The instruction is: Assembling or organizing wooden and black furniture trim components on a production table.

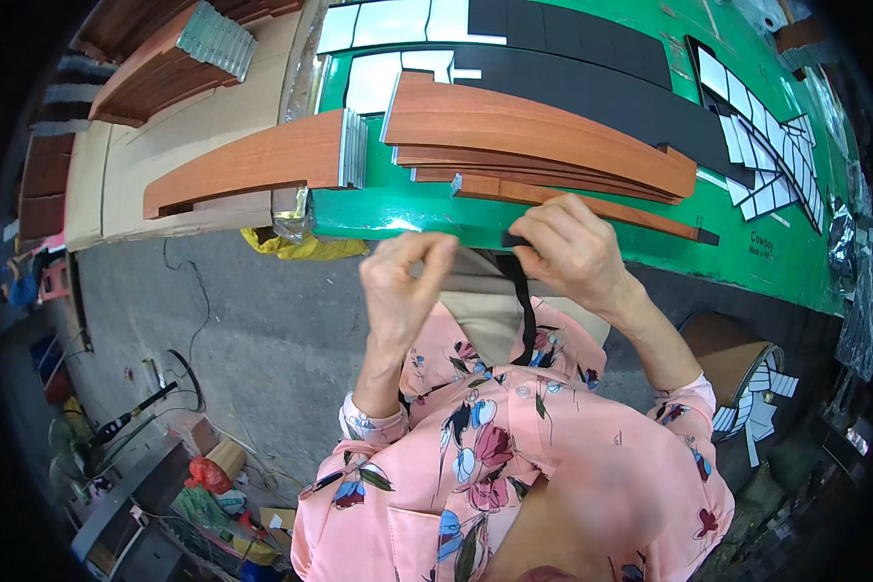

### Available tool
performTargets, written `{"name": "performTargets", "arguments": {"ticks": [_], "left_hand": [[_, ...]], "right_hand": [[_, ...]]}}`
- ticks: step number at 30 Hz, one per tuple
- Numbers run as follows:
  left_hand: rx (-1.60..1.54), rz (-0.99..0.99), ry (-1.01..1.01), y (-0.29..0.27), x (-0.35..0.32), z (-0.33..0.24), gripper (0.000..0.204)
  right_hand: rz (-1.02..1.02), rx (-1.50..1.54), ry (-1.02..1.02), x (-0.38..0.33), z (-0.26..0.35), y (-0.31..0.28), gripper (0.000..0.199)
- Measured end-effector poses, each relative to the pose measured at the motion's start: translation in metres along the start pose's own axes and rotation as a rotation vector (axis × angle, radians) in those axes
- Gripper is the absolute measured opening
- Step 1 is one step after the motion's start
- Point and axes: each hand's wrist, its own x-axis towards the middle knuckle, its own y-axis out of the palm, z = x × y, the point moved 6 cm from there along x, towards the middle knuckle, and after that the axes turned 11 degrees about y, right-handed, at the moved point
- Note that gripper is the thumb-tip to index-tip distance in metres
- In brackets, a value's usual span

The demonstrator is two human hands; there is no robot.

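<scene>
My right hand (580,254) is held at the table's near edge, its thumb and fingers pinching a small black pad (513,240). To its left, my left hand (403,281) hovers with thumb and forefinger brought together; anything in that pinch is too small or blurred to make out. Just beyond the hands lies a narrow reddish-brown wooden strip (572,204) with a black piece on its right end. Behind it rests a stack of curved wooden slats (533,131). A black strap (525,310) hangs below my right hand, in front of my clothing.
Black pads on white backing (592,92) cover the far part of the green table (407,215). White-cell backing sheets (761,145) lie at the right. More slats (252,160) stand in bundles at left. A bin (732,354) with scraps is beside my right arm.
</scene>
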Motion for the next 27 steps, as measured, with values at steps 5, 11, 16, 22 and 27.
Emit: {"name": "performTargets", "arguments": {"ticks": [5,11,16,22,27], "left_hand": [[-0.029,-0.193,0.081,0.001,0.036,0.008,0.020],[-0.150,-0.120,0.172,0.024,0.038,0.021,0.028],[-0.251,-0.150,0.137,0.034,0.024,0.019,0.027],[-0.340,-0.116,0.135,0.036,0.025,0.028,0.027],[-0.373,-0.106,0.136,0.035,0.027,0.028,0.026]], "right_hand": [[-0.001,0.128,0.104,0.002,-0.008,-0.007,0.027],[-0.063,0.132,0.180,0.012,-0.007,-0.005,0.025],[-0.054,0.120,0.199,0.016,-0.009,0.005,0.025],[-0.011,0.128,0.249,0.019,-0.010,0.014,0.025],[0.007,0.115,0.254,0.023,-0.009,0.017,0.025]]}}
